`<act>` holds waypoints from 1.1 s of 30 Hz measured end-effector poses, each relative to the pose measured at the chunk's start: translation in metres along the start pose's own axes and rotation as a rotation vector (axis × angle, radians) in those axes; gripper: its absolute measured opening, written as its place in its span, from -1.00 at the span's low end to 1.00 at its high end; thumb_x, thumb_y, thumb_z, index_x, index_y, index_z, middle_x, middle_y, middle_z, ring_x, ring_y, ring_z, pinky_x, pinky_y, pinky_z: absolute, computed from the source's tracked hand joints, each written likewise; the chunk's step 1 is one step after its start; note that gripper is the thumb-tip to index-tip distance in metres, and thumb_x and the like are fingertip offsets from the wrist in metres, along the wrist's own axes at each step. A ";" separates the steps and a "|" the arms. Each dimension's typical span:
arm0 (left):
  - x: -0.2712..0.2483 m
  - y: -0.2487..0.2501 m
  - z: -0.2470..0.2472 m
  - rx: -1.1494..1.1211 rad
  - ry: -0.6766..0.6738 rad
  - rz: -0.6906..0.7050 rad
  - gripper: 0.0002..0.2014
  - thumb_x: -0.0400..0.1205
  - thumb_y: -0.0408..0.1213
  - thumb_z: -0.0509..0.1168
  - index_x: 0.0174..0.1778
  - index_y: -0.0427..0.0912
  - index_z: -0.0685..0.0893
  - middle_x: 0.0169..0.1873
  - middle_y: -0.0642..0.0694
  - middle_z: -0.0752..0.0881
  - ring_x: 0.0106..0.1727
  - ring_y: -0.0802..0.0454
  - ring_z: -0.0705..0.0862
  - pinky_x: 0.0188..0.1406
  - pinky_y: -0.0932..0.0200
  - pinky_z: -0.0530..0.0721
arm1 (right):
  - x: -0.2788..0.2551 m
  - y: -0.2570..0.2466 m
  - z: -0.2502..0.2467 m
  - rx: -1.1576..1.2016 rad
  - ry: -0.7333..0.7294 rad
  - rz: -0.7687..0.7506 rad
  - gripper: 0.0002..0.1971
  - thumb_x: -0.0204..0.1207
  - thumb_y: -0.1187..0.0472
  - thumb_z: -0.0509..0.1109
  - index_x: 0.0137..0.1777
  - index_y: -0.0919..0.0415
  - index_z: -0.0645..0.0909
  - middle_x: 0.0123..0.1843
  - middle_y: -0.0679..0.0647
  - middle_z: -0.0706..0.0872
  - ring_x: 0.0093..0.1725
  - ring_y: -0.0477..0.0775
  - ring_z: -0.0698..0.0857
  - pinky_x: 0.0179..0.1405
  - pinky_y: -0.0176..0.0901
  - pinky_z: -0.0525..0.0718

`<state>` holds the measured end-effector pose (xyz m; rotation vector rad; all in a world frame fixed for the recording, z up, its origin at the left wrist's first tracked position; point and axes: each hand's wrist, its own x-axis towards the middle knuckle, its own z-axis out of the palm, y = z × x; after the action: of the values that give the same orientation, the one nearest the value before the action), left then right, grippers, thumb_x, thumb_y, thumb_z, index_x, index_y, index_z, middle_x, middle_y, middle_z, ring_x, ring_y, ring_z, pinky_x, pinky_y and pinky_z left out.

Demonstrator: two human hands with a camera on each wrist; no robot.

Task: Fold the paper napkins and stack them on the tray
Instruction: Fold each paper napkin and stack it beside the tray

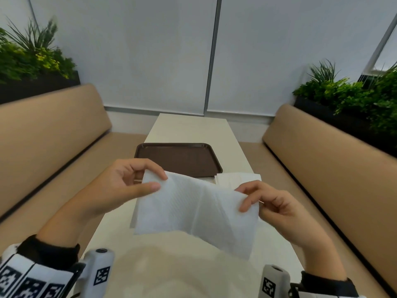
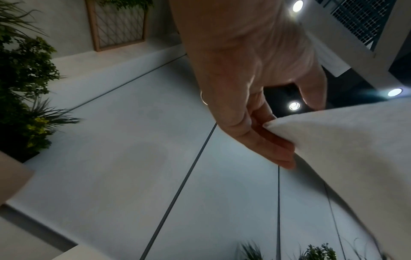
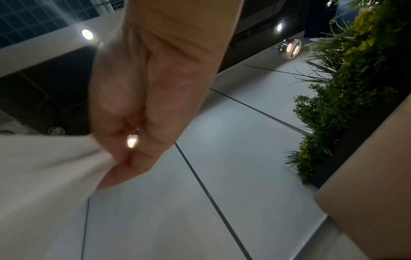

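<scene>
I see a long pale surface (image 1: 189, 130) running away from me between two tan upholstered bench seats, one on the left (image 1: 49, 125) and one on the right (image 1: 330, 151). Behind each seat back sits a dark planter of green foliage: left (image 1: 30, 59), right (image 1: 352, 97). The far wall is covered by pale roller blinds (image 1: 150, 54) split by a grey vertical post (image 1: 212, 54). The wrist views look upward at a dark ceiling with round recessed lights (image 2: 294, 105) and a wood-framed lattice panel (image 2: 118, 22) on the left wall.

A dark brown tray (image 1: 178, 159) lies mid-surface, nothing visible on it. Just near-right of it lies a low stack of white napkins (image 1: 238, 179), touching or almost touching the tray's near-right corner; I cannot tell which.

One opened white napkin (image 1: 193, 209) is held up above the near end of the surface, with creases down its middle. My left hand (image 1: 126, 186) pinches its upper left corner between thumb and fingers (image 2: 273, 147); my right hand (image 1: 275, 209) pinches its upper right edge. Both grips are closed on this napkin.

The wrist mounts (image 1: 101, 274) carry square black-and-white coded markers; I can read no words or brand names anywhere.
</scene>
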<state>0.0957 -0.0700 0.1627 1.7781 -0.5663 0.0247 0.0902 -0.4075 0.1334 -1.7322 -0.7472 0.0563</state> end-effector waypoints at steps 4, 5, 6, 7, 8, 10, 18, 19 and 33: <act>0.009 0.022 0.017 0.281 -0.148 0.110 -0.87 0.52 -0.15 0.36 -0.10 0.06 0.80 -0.22 -0.04 0.76 -0.24 -0.21 0.67 -0.27 0.03 0.58 | 0.013 -0.020 0.012 -0.092 -0.263 -0.013 -0.62 0.31 0.28 0.29 0.10 0.10 0.75 0.51 -0.05 0.45 0.61 0.05 0.30 0.56 -0.03 0.27; 0.013 0.027 0.021 0.368 -0.191 0.156 -0.82 0.55 -0.26 0.33 -0.09 0.09 0.80 -0.18 0.02 0.78 -0.20 -0.07 0.71 -0.25 0.10 0.61 | 0.021 -0.024 0.021 -0.166 -0.296 -0.033 -0.66 0.37 0.24 0.33 0.13 0.11 0.75 0.50 -0.04 0.48 0.58 0.05 0.34 0.56 -0.04 0.29; 0.016 0.032 0.025 0.446 -0.237 0.194 -0.75 0.56 -0.35 0.31 -0.08 0.10 0.81 -0.13 0.09 0.78 -0.13 0.06 0.74 -0.21 0.19 0.63 | 0.028 -0.028 0.030 -0.226 -0.315 -0.046 -0.71 0.43 0.21 0.36 0.13 0.14 0.75 0.43 -0.03 0.55 0.52 0.04 0.44 0.52 -0.07 0.35; 0.019 0.037 0.028 0.509 -0.274 0.217 -0.70 0.56 -0.41 0.30 -0.07 0.11 0.82 -0.09 0.16 0.78 -0.06 0.13 0.74 -0.17 0.25 0.64 | 0.034 -0.030 0.038 -0.263 -0.311 -0.047 -0.75 0.49 0.21 0.39 0.13 0.17 0.76 0.34 -0.03 0.63 0.42 0.02 0.55 0.45 -0.11 0.44; 0.021 0.041 0.031 0.557 -0.300 0.234 -0.67 0.56 -0.44 0.29 -0.06 0.11 0.82 -0.07 0.20 0.77 -0.01 0.17 0.74 -0.13 0.28 0.65 | 0.038 -0.031 0.045 -0.285 -0.287 -0.038 -0.78 0.53 0.20 0.41 0.13 0.18 0.77 0.24 -0.03 0.70 0.31 -0.01 0.63 0.37 -0.11 0.52; 0.024 0.042 0.033 0.611 -0.317 0.239 -0.67 0.55 -0.40 0.26 -0.05 0.11 0.83 -0.04 0.26 0.77 0.02 0.24 0.74 -0.06 0.30 0.66 | 0.042 -0.031 0.051 -0.314 -0.218 -0.005 -0.81 0.56 0.16 0.42 0.10 0.13 0.79 0.09 -0.06 0.77 0.14 -0.05 0.72 0.19 -0.01 0.63; 0.027 0.028 0.025 0.443 -0.182 0.079 -0.71 0.50 -0.31 0.23 -0.11 0.06 0.85 -0.05 0.24 0.79 0.06 0.27 0.74 0.02 0.40 0.62 | 0.021 0.008 0.035 -0.277 -0.107 0.182 -0.87 0.48 0.15 0.51 -0.01 0.10 0.83 -0.06 -0.17 0.82 -0.07 -0.25 0.75 -0.08 -0.34 0.65; 0.029 0.022 0.025 0.378 -0.145 0.031 -0.73 0.53 -0.30 0.26 -0.11 0.10 0.85 -0.04 0.21 0.80 0.08 0.25 0.74 0.05 0.35 0.63 | 0.016 0.018 0.027 -0.246 -0.063 0.219 -0.89 0.45 0.20 0.55 -0.05 0.10 0.83 -0.12 -0.18 0.82 -0.16 -0.27 0.73 -0.13 -0.46 0.58; 0.163 -0.152 0.167 -0.079 0.051 -0.480 -0.72 0.51 -0.56 0.41 0.04 -0.13 0.72 0.18 -0.19 0.70 -0.01 -0.05 0.69 -0.08 0.26 0.71 | 0.019 0.157 -0.120 -0.189 0.601 0.683 -0.86 0.48 0.40 0.47 -0.02 0.20 0.72 -0.20 0.11 0.68 -0.43 -0.12 0.67 -0.43 -0.34 0.63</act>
<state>0.2521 -0.2556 0.0260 1.7895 -0.0924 -0.2790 0.2254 -0.5177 0.0377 -1.9724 0.2993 -0.0699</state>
